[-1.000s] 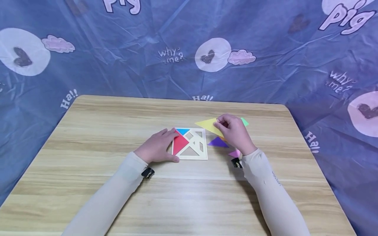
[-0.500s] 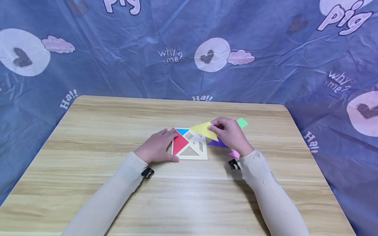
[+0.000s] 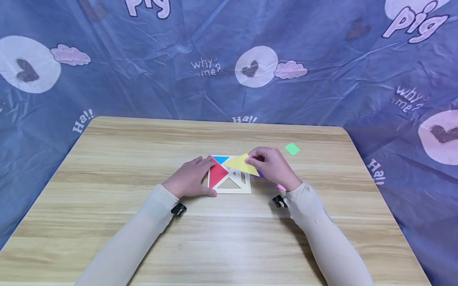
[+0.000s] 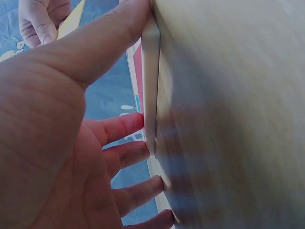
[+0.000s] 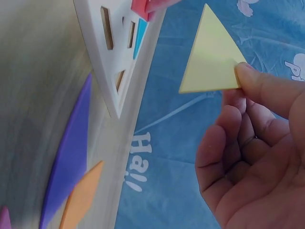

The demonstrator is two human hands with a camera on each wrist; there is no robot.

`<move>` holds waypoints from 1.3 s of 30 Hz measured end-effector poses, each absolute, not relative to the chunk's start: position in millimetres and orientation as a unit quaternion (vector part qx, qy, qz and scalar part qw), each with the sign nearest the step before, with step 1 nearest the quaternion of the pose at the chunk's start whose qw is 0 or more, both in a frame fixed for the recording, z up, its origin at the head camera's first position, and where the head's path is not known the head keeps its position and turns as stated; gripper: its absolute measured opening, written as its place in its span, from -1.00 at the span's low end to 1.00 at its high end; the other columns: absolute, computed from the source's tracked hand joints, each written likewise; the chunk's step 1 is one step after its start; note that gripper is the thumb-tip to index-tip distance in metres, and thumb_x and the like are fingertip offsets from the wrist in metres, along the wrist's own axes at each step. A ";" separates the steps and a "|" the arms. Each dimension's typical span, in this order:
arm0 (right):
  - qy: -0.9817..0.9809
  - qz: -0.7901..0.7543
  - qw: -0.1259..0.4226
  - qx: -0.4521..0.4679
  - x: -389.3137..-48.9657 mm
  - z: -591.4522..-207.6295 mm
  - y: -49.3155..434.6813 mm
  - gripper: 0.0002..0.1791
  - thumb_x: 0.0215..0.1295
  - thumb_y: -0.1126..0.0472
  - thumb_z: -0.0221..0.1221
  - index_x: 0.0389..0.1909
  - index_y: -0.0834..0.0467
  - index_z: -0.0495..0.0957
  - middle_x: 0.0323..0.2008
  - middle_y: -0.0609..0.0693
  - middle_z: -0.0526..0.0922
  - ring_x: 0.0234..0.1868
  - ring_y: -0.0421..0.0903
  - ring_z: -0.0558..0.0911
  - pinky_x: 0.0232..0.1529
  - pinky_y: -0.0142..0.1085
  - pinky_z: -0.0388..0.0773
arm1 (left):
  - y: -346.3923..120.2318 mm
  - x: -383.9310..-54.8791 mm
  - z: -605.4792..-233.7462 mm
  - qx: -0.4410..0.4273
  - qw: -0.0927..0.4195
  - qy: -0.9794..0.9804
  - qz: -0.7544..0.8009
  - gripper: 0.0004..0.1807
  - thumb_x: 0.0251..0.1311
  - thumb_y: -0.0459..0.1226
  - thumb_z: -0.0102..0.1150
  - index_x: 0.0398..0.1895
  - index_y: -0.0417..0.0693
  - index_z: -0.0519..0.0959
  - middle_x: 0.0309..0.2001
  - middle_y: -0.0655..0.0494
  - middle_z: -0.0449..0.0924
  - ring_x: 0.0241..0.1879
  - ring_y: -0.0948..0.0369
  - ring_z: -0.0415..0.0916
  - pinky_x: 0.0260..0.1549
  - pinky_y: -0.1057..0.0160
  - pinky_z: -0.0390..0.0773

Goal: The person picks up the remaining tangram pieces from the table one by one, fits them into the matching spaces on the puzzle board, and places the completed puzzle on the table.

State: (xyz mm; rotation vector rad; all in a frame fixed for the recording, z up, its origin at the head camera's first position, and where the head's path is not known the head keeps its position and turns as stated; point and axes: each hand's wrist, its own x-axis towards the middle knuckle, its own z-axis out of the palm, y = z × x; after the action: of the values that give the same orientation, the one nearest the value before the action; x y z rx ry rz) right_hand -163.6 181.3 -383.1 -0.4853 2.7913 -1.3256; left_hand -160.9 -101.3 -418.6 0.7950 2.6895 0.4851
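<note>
A pale tangram board (image 3: pixel 247 190) lies on the table, with a red triangle (image 3: pixel 216 174) and a blue triangle (image 3: pixel 220 159) in its left and top recesses. My left hand (image 3: pixel 189 178) rests at the board's left side, fingers fairly straight and spread; thumb and fingertips touch the rim (image 4: pixel 151 71) in the left wrist view. Between thumb and forefinger, my right hand (image 3: pixel 272 166) pinches a yellow triangle (image 3: pixel 237 162) by one edge. In the head view this piece hangs over the board's upper right recesses and covers part of them.
Right of the board lie a purple triangle (image 5: pixel 69 152), an orange piece (image 5: pixel 82 198) and a pink piece (image 3: pixel 280 187), partly hidden by my right hand in the head view. A green square (image 3: pixel 292 149) lies farther back. Blue printed cloth (image 3: pixel 150 79) hangs behind the table.
My right hand has moved left and slightly nearer, carrying the yellow triangle from beside the board to above it. The green square has come into full view. My left hand stays in place.
</note>
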 end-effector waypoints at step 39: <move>0.894 -0.380 0.127 -0.200 -159.0 -406.1 157.8 -0.93 0.37 0.27 0.35 -0.34 0.12 0.73 -0.45 -0.09 0.66 -0.46 -0.16 0.47 -0.35 -0.31 0.48 | -107.6 -162.9 -416.4 0.270 0.168 0.931 0.178 0.14 0.05 0.24 0.47 0.63 0.03 0.17 0.67 0.02 -0.03 0.62 -0.13 -0.07 0.50 -0.22 0.09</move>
State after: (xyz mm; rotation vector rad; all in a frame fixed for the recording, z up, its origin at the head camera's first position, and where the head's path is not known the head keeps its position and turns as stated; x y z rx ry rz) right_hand -159.0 157.8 -406.1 -0.5821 2.6019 -1.1049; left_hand -162.9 -107.6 -416.4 0.7680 2.6483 0.5058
